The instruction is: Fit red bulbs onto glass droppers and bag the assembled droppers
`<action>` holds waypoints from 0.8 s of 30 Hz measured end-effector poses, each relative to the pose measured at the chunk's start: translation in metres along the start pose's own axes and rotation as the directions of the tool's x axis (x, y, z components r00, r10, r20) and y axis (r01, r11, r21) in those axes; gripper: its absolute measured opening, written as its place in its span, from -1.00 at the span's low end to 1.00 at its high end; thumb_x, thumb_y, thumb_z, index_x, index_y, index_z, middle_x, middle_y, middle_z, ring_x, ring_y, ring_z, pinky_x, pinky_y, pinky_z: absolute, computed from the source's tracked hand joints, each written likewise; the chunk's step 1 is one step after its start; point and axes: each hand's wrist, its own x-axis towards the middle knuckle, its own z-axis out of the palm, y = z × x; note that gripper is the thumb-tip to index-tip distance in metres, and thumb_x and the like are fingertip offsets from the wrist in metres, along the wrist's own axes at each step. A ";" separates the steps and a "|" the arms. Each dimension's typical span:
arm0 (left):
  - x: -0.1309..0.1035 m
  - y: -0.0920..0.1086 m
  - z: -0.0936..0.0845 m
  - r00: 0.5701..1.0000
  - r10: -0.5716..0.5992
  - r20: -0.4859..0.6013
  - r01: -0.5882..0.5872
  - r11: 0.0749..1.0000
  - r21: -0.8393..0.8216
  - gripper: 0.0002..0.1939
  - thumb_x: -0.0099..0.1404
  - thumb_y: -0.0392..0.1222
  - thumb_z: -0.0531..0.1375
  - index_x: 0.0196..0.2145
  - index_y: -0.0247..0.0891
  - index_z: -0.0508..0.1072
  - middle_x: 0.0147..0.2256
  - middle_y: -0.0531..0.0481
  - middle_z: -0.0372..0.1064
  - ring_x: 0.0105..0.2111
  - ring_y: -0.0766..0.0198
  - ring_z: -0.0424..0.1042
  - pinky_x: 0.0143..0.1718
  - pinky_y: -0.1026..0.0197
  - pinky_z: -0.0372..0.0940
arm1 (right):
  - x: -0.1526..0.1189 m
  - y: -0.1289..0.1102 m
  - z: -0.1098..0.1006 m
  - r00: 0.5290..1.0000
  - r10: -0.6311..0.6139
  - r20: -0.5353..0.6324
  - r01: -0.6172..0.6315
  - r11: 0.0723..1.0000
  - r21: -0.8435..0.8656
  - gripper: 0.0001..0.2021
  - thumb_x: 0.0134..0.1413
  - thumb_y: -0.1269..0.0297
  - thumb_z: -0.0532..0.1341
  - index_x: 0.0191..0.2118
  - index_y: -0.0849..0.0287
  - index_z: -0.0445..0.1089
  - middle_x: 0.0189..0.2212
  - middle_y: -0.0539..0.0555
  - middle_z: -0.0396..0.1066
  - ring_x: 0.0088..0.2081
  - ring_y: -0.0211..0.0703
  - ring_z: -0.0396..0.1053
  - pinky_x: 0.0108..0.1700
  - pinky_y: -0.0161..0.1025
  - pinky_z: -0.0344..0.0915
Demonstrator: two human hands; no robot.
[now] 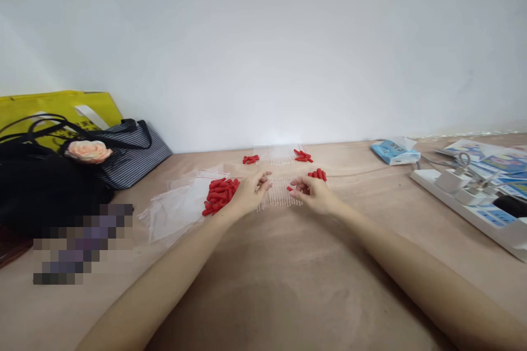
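Note:
Between my two hands lies a row of thin clear sticks with small pale tips (283,193). My left hand (254,189) is over the left end of the row, fingers apart, with nothing visible in it. From the right, my right hand (309,192) pinches a small red piece (290,189) above the row. A large heap of red pieces (220,194) sits just left of my left hand. Behind my right hand is a smaller red group (318,174). Farther back, two small red piles (251,159) (303,156) flank another clear row (280,156).
Clear plastic bags (177,208) are spread at the left of the heap. Beyond them stand a striped bag (134,153), a yellow bag (94,104) and a black bag (49,192). At the right are a blue tissue pack (393,152), a white power strip (465,203) and printed sheets (494,156).

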 end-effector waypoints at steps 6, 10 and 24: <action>-0.049 0.001 0.002 0.956 0.294 -0.020 -0.287 0.945 0.154 -0.76 0.28 -0.25 -0.01 -0.19 -0.24 0.41 -0.38 -0.02 0.40 -0.39 0.31 0.34 -0.33 0.26 0.24 | -0.021 -0.005 0.028 0.951 -0.307 -0.046 0.301 0.948 -0.103 -0.84 0.06 0.32 0.10 -0.32 0.22 0.40 -0.42 0.10 0.36 -0.37 -0.22 0.29 -0.29 -0.26 0.23; -0.067 -0.010 0.014 0.923 0.375 -0.085 -0.343 0.903 0.258 -0.79 0.28 -0.24 0.01 -0.22 -0.23 0.42 -0.38 -0.01 0.41 -0.36 0.30 0.33 -0.26 0.23 0.21 | -0.029 -0.003 0.035 0.930 -0.368 0.010 0.364 0.916 -0.169 -0.86 0.07 0.34 0.10 -0.28 0.18 0.39 -0.40 0.08 0.37 -0.33 -0.19 0.29 -0.26 -0.24 0.22; -0.067 -0.012 0.016 0.954 0.299 -0.008 -0.282 0.911 0.301 -0.75 0.29 -0.27 -0.02 -0.16 -0.13 0.39 -0.37 0.06 0.43 -0.40 0.37 0.36 -0.16 0.14 0.03 | -0.031 -0.007 0.037 0.908 -0.411 0.077 0.418 0.887 -0.199 -0.89 0.06 0.34 0.11 -0.28 0.14 0.34 -0.38 0.06 0.39 -0.31 -0.18 0.33 -0.23 -0.22 0.17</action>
